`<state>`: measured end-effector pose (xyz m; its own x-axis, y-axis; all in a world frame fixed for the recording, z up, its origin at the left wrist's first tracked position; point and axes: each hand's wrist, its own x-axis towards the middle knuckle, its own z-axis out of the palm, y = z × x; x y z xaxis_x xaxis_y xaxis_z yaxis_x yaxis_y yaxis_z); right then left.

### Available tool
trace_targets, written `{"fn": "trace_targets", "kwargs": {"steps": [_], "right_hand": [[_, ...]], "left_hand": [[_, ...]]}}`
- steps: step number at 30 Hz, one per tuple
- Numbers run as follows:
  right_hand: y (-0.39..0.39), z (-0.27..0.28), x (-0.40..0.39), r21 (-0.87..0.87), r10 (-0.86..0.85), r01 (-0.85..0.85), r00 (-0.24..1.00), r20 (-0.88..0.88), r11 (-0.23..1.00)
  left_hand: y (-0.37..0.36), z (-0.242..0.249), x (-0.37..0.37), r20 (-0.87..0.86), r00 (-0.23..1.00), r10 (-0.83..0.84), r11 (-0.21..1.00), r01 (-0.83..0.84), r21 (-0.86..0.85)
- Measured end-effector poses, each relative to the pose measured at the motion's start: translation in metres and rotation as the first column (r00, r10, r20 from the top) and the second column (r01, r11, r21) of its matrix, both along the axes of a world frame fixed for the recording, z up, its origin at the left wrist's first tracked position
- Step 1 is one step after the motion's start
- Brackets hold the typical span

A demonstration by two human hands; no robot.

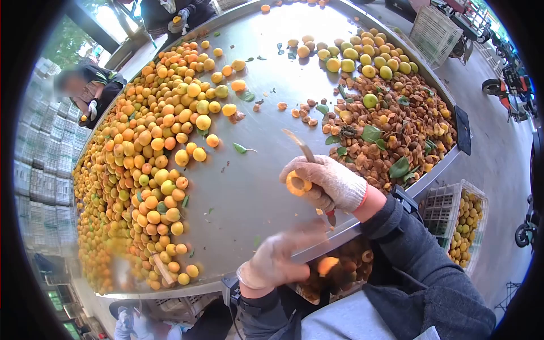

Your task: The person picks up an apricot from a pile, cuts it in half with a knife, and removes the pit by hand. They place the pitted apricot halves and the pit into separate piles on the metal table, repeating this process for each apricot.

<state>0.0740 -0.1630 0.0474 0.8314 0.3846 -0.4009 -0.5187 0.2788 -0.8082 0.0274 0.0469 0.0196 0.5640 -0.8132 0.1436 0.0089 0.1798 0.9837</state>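
My right hand, in a pale knit glove, is closed around a slim curved tool, perhaps a knife, whose upper part sticks out above the fist. The same hand grips a cut apricot with its hollow inside showing. A small red and metallic bit shows below the fist. My left hand, also gloved, is blurred by motion; its fingers look spread and hold nothing visible. Just beyond its fingers, an orange apricot piece shows over a container of apricot pieces below the table edge.
A metal table carries a big heap of whole apricots on the left. Brown pits and scraps lie at right, beside greener apricots. A filled crate stands right. Other people work around the table.
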Motion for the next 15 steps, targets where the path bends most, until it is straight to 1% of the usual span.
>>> {"fn": "trace_targets", "kwargs": {"steps": [1,2,3,4,5,6,7,8,9,10,11,12,13,14,15], "right_hand": [[0.002,0.002,0.0,-0.08,0.034,-0.034,0.999,0.005,0.996],[0.004,-0.005,0.0,0.005,0.047,-0.047,0.998,-0.039,0.999],[0.008,-0.004,-0.002,0.008,0.049,-0.049,0.998,-0.047,0.999],[0.013,0.0,-0.004,-0.11,0.136,-0.135,0.991,0.001,0.985],[0.019,0.0,-0.005,-0.228,0.228,-0.213,0.973,0.04,0.95],[0.03,-0.035,-0.005,-0.217,0.176,-0.098,0.91,0.375,0.971],[0.035,-0.042,-0.006,-0.213,0.176,-0.101,0.913,0.369,0.972],[0.038,-0.046,-0.006,-0.206,0.013,0.095,0.884,0.468,0.974],[0.04,-0.047,-0.006,-0.178,-0.141,0.286,0.814,0.563,0.941],[0.03,-0.002,-0.008,-0.214,-0.198,0.253,0.948,0.247,0.944],[0.023,0.0,-0.008,-0.07,-0.32,0.332,0.936,0.145,0.941],[0.022,0.001,-0.005,0.075,-0.455,0.449,0.884,0.107,0.89],[0.019,0.001,-0.003,0.212,-0.578,0.557,0.815,0.048,0.803],[0.02,0.001,0.0,0.329,-0.657,0.617,0.753,0.014,0.715],[0.02,0.0,0.0,0.326,-0.664,0.624,0.748,0.013,0.71]], "left_hand": [[-0.005,-0.003,-0.001,-0.006,1.0,-0.001,1.0,0.001,-0.003],[-0.01,-0.007,-0.002,-0.296,0.911,0.289,0.95,-0.311,-0.029],[-0.014,-0.012,-0.003,-0.554,0.659,0.508,0.808,-0.588,0.042],[-0.016,-0.025,0.0,-0.632,0.614,0.472,0.772,-0.634,-0.039],[-0.019,-0.033,0.003,-0.637,0.605,0.477,0.771,-0.637,-0.028],[-0.021,-0.039,0.008,-0.549,0.679,0.487,0.785,-0.616,-0.066],[-0.024,-0.041,0.01,-0.455,0.744,0.49,0.801,-0.59,-0.101],[-0.028,-0.038,0.008,-0.459,0.74,0.491,0.8,-0.592,-0.097],[-0.034,-0.027,0.005,-0.56,0.619,0.551,0.748,-0.664,0.002],[-0.036,-0.022,0.004,-0.639,0.481,0.601,0.689,-0.717,0.108],[-0.036,-0.022,0.004,-0.639,0.48,0.601,0.688,-0.718,0.107],[-0.035,-0.022,0.004,-0.627,0.446,0.639,0.674,-0.717,0.177],[-0.035,-0.023,0.003,-0.612,0.413,0.674,0.659,-0.71,0.247],[-0.035,-0.027,0.002,-0.614,0.416,0.671,0.664,-0.705,0.248],[-0.036,-0.031,0.001,-0.68,0.423,0.599,0.705,-0.681,0.198]]}}
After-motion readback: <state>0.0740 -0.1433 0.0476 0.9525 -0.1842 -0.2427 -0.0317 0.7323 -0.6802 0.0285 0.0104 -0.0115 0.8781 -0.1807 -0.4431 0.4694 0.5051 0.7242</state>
